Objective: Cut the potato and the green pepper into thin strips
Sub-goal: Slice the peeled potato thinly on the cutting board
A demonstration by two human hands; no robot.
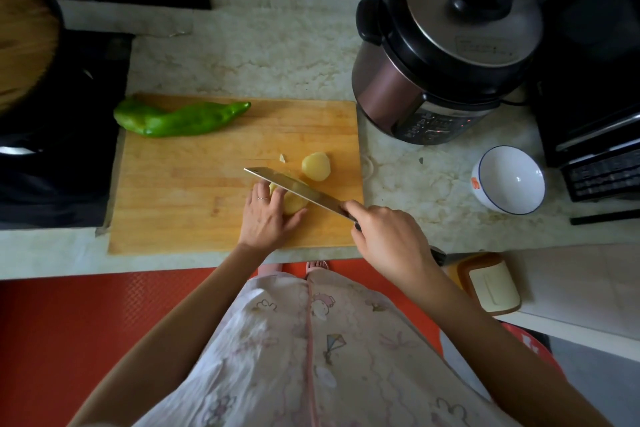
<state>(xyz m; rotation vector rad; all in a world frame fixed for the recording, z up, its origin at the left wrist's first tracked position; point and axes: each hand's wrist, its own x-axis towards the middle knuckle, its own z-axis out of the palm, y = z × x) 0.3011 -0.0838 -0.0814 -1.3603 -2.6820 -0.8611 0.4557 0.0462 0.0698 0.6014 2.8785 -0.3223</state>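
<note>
While R hand [388,236] grips knife [298,189], potato [294,205] held under L hand [266,215]

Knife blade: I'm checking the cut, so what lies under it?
A peeled potato piece, held by the left hand, on the cutting board. The knife blade covers the cut line; its depth is hidden.

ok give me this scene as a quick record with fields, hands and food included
left hand: holds a potato piece on the cutting board
right hand: grips the knife, blade over that piece
other potato half: lies apart, beyond the blade
green pepper: whole, far left of the board
bowl: white, empty, on the counter right of the board
</note>
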